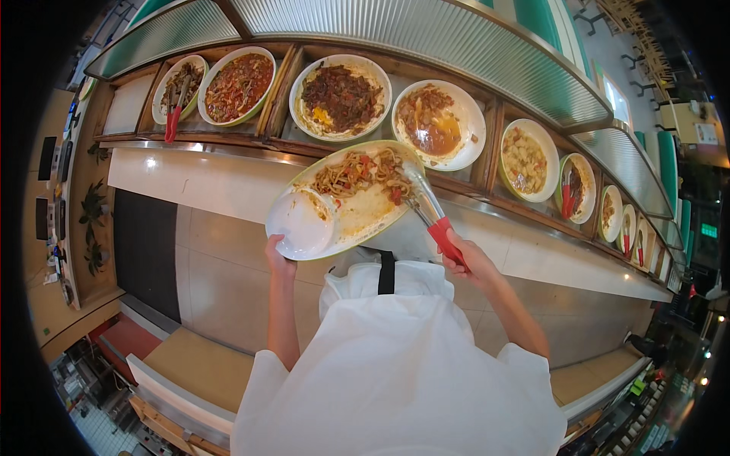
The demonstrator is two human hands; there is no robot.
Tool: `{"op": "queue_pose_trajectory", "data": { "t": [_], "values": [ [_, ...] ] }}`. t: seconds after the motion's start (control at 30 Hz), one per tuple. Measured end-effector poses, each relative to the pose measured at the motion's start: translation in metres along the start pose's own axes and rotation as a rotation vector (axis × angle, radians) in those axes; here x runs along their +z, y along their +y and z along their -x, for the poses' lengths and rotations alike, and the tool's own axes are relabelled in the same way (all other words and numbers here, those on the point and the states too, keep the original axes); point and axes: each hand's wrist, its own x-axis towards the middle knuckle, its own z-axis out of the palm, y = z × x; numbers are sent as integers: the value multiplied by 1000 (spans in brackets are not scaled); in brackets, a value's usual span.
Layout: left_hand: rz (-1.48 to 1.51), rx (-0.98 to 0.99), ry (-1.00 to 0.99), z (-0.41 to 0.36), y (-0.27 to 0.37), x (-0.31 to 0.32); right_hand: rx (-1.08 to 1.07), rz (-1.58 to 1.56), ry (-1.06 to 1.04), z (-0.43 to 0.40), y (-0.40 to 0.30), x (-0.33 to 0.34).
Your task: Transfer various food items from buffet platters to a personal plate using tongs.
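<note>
My left hand (280,254) grips the left end of a large oval platter (365,228) with a green rim. Stir-fried noodles (359,174) with red bits lie along its far side, and a small white dish (300,227) with food smears sits at its left end. In my right hand (469,259) are metal tongs (425,196) with red handles; their tips touch the food at the platter's right end. Just beyond the platter stand a bowl of dark chopped food (342,97) and a bowl of brown, soupy food (430,122).
A wooden serving counter (274,139) with a ribbed glass guard (399,28) curves across the far side. It holds a bowl of red stew (239,85), a bowl of pale diced food (523,159) and several smaller dishes, some with red-handled tongs (174,117). A dark mat (147,251) lies on the floor at left.
</note>
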Motion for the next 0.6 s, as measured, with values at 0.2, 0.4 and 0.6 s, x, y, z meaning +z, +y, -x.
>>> {"op": "queue_pose_trajectory", "data": {
  "t": [0.2, 0.4, 0.6],
  "values": [
    [-3, 7, -11, 1, 0, 1, 125, -395, -225, 2, -7, -3],
    [-10, 7, -11, 1, 0, 2, 218, -654, -371, 9, -13, -4],
    [-15, 12, -8, 2, -1, 3, 217, -732, -443, 19, -20, -3]
  ]
}}
